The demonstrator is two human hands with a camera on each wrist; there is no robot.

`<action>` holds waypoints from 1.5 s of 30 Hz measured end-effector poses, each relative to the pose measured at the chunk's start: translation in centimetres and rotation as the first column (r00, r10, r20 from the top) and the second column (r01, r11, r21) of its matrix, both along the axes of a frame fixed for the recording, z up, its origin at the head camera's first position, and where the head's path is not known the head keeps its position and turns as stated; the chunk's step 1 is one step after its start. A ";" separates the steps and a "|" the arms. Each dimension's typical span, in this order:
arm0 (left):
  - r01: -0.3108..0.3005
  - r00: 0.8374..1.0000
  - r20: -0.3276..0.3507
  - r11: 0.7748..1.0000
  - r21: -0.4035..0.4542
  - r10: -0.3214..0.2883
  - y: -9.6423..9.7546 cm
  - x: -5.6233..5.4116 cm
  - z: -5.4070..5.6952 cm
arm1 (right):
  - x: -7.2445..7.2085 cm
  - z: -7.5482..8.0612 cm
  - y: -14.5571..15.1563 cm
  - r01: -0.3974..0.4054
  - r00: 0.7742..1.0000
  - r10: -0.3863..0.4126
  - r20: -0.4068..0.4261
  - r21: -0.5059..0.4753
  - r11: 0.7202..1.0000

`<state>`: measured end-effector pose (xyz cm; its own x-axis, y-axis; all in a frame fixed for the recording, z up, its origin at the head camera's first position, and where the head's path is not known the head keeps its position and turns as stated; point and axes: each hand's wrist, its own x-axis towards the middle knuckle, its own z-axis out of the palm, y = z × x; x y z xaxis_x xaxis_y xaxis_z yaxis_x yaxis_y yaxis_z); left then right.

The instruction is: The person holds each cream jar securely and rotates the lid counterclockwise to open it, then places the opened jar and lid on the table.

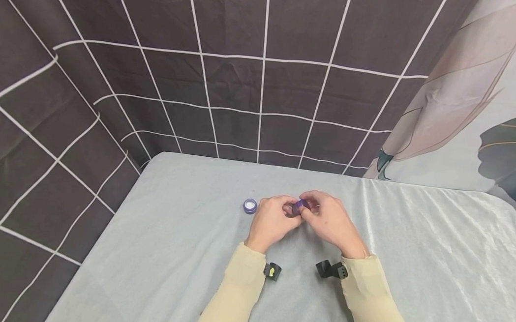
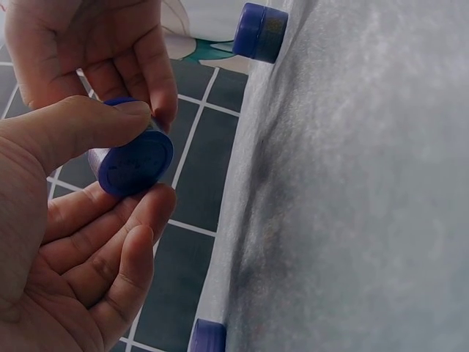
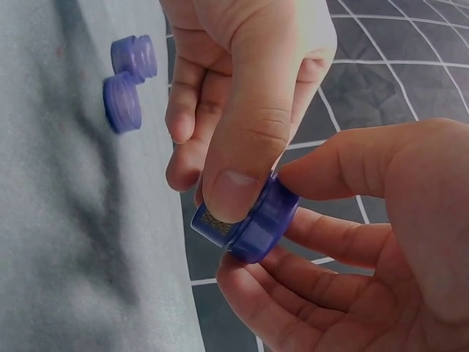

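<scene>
Fingers (image 2: 152, 209) of left hand (image 1: 273, 221) and right hand (image 1: 331, 224) pinch a round purple plastic jar (image 3: 267, 224) above soft, wrinkly pale-blue cloth (image 1: 167, 273).

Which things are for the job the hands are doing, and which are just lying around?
For the job:
- left hand and right hand
- small purple jar, held by both
- matching purple pieces nearby, probably

Just there:
- pale cloth
- dark grid backdrop
- leafy backdrop
</scene>
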<state>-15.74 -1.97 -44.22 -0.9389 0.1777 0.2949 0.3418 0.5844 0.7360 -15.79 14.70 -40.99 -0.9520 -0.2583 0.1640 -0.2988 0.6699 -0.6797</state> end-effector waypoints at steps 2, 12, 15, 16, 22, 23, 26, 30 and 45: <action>-0.002 1.000 -0.001 1.000 -0.008 0.002 0.0 0.0 0.0 | 0.0 0.0 0.0 -0.003 1.000 0.003 0.001 0.001 1.000; -0.008 1.000 0.002 1.000 -0.008 0.008 0.0 -0.1 -0.2 | 0.0 0.0 0.0 -0.006 1.000 0.006 0.000 0.010 1.000; -0.009 1.000 0.005 1.000 -0.010 0.009 0.0 0.0 -0.1 | 0.0 0.0 0.0 -0.007 1.000 0.007 -0.001 0.009 1.000; -0.009 1.000 0.005 1.000 -0.012 0.010 0.0 0.0 -0.1 | 0.0 0.0 0.0 -0.008 1.000 0.008 -0.002 0.009 1.000; -0.010 1.000 0.008 1.000 -0.020 0.010 0.0 0.0 0.0 | -0.1 0.0 0.0 -0.012 1.000 0.013 -0.004 0.017 1.000; -0.010 1.000 0.008 1.000 -0.021 0.010 0.0 -0.1 0.0 | -0.1 0.0 0.0 -0.014 1.000 0.014 -0.006 0.017 1.000; -0.007 1.000 0.012 1.000 -0.022 0.007 0.0 -0.1 0.0 | -0.1 0.0 0.0 -0.017 1.000 0.017 -0.011 0.014 1.000; -0.004 1.000 0.013 1.000 -0.025 0.004 0.0 -0.1 0.0 | -0.1 0.0 0.1 -0.023 1.000 0.023 -0.010 0.008 1.000; 0.000 1.000 0.016 1.000 -0.007 0.000 0.0 -0.2 -0.2 | -0.1 0.0 0.1 -0.037 0.999 0.037 -0.019 0.009 0.999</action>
<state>-15.89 -1.96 -44.38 -0.9434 0.1798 0.2787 0.3301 0.5899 0.7369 -15.89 14.80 -41.01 -0.9386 -0.2947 0.1795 -0.3362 0.6640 -0.6679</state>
